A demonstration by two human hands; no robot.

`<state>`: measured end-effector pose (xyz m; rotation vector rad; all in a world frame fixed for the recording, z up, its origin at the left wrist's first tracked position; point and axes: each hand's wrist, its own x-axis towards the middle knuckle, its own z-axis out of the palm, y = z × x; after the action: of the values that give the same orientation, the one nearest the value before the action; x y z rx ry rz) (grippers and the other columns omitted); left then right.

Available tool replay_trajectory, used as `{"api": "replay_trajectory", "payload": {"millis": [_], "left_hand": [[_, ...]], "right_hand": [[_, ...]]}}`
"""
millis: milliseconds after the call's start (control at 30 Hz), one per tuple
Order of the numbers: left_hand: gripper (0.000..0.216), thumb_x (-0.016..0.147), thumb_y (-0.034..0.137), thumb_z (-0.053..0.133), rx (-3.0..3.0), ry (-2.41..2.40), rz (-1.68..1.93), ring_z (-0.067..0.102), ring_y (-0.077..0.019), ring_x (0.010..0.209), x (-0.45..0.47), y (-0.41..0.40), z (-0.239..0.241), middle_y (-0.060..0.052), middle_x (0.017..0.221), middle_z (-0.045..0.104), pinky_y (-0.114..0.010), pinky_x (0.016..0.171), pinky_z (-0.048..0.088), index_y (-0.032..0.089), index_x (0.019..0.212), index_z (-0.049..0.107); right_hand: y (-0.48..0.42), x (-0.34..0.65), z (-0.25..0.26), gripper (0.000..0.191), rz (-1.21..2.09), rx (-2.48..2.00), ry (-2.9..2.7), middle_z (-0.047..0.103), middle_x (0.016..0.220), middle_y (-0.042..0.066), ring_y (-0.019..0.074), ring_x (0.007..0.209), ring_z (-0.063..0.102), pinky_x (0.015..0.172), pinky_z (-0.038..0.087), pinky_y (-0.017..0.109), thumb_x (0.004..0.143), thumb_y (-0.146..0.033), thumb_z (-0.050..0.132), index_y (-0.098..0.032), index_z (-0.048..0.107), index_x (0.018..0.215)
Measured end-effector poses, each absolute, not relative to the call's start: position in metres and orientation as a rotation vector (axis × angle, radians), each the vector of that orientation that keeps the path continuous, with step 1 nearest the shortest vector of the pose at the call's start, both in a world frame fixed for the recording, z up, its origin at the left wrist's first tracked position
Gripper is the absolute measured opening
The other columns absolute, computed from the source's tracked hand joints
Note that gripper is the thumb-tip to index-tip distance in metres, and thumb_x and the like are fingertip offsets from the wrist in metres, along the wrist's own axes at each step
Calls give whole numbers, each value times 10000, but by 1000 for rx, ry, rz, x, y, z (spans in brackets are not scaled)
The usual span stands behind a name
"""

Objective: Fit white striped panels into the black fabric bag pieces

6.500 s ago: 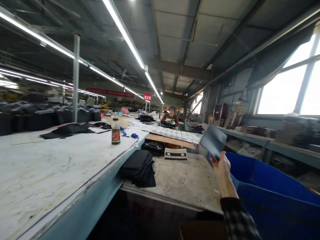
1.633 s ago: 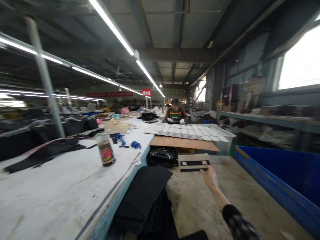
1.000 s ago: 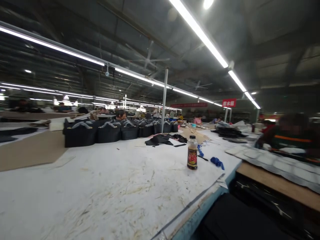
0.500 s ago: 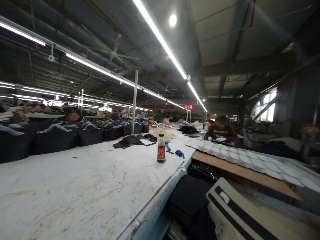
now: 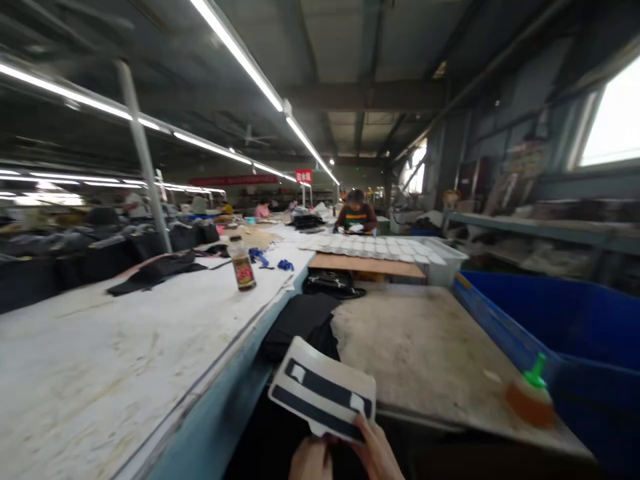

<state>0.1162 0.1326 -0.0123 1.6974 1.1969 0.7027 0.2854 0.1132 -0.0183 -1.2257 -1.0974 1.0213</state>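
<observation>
Head view shows a pale flat card with two black strips [image 5: 323,390] held up low in the middle, at about 6 o'clock. Both hands are at its near edge: the right hand [image 5: 377,453] has its grip pinched on the card, with fingers over the edge, and the left hand [image 5: 307,460] touches it from below, but I cannot tell if that grip is closed. It looks like the card is just being held and looked at; a next move would need a steady hold so the thin card does not bend. At 12 o'clock from the card lies a stack of black pieces [image 5: 300,320] on the grey bench [image 5: 420,347]. At 3 o'clock stand an orange bottle with a green cap [image 5: 531,397] and a blue bin [image 5: 550,320]. At 10 o'clock a brown bottle [image 5: 243,265] stands on the long white bench [image 5: 125,333]. Far off at 12 o'clock another person [image 5: 356,213] works.
</observation>
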Motion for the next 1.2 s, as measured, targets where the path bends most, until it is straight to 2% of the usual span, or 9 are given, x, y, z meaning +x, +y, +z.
{"api": "replay_trajectory", "payload": {"millis": [100,167,367,500,600,767,967,1100,1200], "left_hand": [[176,893,288,713,1646,1136,732,656,-244,1085,122,141,-34,-56,1123,710,-497,1016,476,173,1024,688],[209,849,289,761,1557,1099,777,677,-244,1028,120,145,-44,-44,1031,736,-509,1013,473,154,994,695],[331,847,458,739,1197,1009,1024,678,-253,1086,107,149,-45,-65,1006,763,-515,1086,423,142,943,719],[454,772,492,794,964,969,1035,727,-240,936,100,154,-41,-57,1005,775,-437,882,576,149,1058,707],[466,727,383,851,856,992,996,741,-203,805,95,156,-40,-41,954,786,-354,737,612,152,1101,697],[394,704,252,874,737,1107,919,753,-187,694,87,154,-40,-18,789,795,-340,728,631,123,1044,721],[742,396,382,1011,639,1194,1001,768,-235,902,67,145,-40,-12,844,820,-245,804,614,152,1043,731],[663,507,450,964,673,1212,967,761,-330,935,53,137,-37,-56,845,819,-380,855,620,139,1047,738],[613,584,489,922,777,1192,924,740,-370,991,47,136,-37,-102,919,817,-431,911,583,123,1043,747]], "right_hand": [[104,305,-46,398,1206,-1179,-960,682,1074,68,200,918,676,832,570,415,990,-514,536,-154,640,1125],[102,322,-57,422,1271,-1142,-916,689,1051,65,194,901,679,833,567,413,990,-539,523,-152,645,1108],[89,374,-59,400,1346,-1114,-1000,701,980,43,193,876,685,841,561,412,967,-531,574,-147,665,1035],[84,399,-57,370,1337,-1190,-1077,691,955,29,184,842,676,799,567,384,970,-503,582,-143,665,998],[88,406,-55,326,1340,-1240,-1150,680,940,11,186,820,668,754,571,357,955,-458,622,-135,663,972],[106,389,-46,336,1332,-1263,-1243,677,898,0,179,787,665,727,570,341,955,-465,620,-132,662,933],[125,354,-36,363,1230,-1300,-1367,662,817,-6,143,703,650,667,563,310,985,-484,565,-139,655,917],[150,350,-17,386,951,-1423,-1436,621,740,-26,116,612,602,591,532,270,1010,-488,513,-149,641,876],[188,349,12,304,651,-1448,-1497,668,919,23,160,790,652,747,562,351,1016,-441,516,-164,640,1036]]}}
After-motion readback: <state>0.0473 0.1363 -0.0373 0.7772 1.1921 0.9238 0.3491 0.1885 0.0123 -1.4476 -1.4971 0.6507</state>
